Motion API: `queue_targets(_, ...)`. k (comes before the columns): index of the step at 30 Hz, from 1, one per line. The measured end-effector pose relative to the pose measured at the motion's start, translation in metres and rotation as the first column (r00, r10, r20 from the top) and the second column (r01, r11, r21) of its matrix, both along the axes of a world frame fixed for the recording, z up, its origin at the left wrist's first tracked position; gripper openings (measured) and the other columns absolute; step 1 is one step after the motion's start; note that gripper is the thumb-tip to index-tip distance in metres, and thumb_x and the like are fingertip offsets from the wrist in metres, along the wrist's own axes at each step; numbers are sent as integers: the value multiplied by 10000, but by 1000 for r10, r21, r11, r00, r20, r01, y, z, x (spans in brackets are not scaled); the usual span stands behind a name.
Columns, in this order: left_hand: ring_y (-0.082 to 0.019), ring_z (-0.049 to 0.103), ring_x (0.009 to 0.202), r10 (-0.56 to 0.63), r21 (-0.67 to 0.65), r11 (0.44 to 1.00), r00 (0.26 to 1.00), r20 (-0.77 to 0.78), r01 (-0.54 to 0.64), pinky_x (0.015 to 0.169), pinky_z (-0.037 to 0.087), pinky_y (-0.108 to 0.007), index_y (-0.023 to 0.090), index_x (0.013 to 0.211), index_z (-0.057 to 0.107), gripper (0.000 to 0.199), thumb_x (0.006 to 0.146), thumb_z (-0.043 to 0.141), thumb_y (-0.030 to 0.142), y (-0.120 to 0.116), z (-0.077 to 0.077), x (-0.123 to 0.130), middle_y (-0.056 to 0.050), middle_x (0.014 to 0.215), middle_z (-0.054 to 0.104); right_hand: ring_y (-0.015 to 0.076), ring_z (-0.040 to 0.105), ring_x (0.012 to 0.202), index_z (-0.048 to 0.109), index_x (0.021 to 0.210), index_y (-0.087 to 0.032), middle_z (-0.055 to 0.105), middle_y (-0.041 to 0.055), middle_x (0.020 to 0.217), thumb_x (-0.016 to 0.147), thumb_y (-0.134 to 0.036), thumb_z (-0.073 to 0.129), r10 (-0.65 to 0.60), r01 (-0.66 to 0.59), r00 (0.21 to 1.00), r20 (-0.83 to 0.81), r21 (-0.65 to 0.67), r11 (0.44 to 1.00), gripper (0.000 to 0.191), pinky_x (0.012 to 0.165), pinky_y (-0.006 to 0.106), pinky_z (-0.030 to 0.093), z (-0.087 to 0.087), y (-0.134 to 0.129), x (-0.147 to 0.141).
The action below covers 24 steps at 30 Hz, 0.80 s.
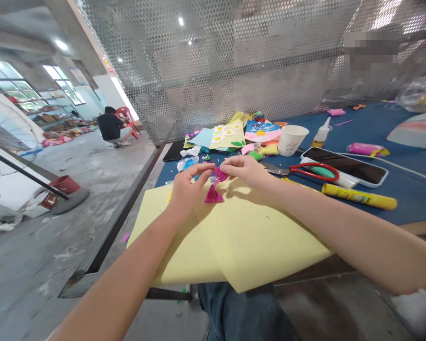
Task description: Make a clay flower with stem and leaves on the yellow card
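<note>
Pink paper tassel (213, 194) is pinched at its top between the left hand (190, 187) and the right hand (243, 171), their fingertips almost meeting, just above a yellow card sheet (230, 241) spread over the lap; the thin paper could be torn if pulled too hard, or dropped if the pinch were loosened. Red-handled scissors (314, 171) are left with their blades toward the right hand, so a careless reach could be nicked. A blue table cover (404, 208) is crowded with a glue stick (358, 196), phone (344, 166) and paper cup (290, 139), while a crouching person (110, 125) is seen across the concrete floor (57, 246), past a perforated metal screen (206, 57).
</note>
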<state>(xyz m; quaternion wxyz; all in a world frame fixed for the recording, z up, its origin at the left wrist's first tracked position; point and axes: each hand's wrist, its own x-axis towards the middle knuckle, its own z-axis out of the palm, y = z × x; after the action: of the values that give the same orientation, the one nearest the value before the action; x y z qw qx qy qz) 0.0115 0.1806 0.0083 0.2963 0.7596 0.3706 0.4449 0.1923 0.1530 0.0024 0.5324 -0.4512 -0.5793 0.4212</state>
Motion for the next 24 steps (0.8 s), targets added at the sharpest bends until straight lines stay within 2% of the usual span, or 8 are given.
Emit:
queue_targets(5,-243,666,944,2,30,1000,998,-57,-1,902,493,-367,233,864,759,164,803,649,338,1,2,-1,-41,963,761,153,620,646,672,796,-200,666,28,749,760,-378,701,57,-76,991,-119,-160,984,184,570,284,503,1,-8,-2)
queue_targets(10,-222,672,888,-18,31,999,997,-76,20,868,500,-343,236,839,760,157,799,638,326,2,2,-1,-34,926,764,162,619,637,665,807,-238,648,18,796,763,-405,715,82,-132,980,-181,-284,950,180,517,297,519,1,-12,-2)
queue_targets(15,-220,672,849,-40,27,999,997,-72,42,834,506,-336,237,825,760,158,799,642,339,1,3,-3,-34,899,764,164,619,630,668,832,-225,646,35,801,744,-404,740,104,-171,968,-228,-297,940,212,516,290,529,2,-12,-1)
queue_targets(24,-209,667,814,-77,22,997,996,-54,79,797,514,-320,222,819,750,159,794,660,350,2,2,-3,-41,874,757,183,639,657,680,825,-225,644,43,801,741,-384,744,116,-174,971,-210,-287,942,191,523,298,548,1,-11,0)
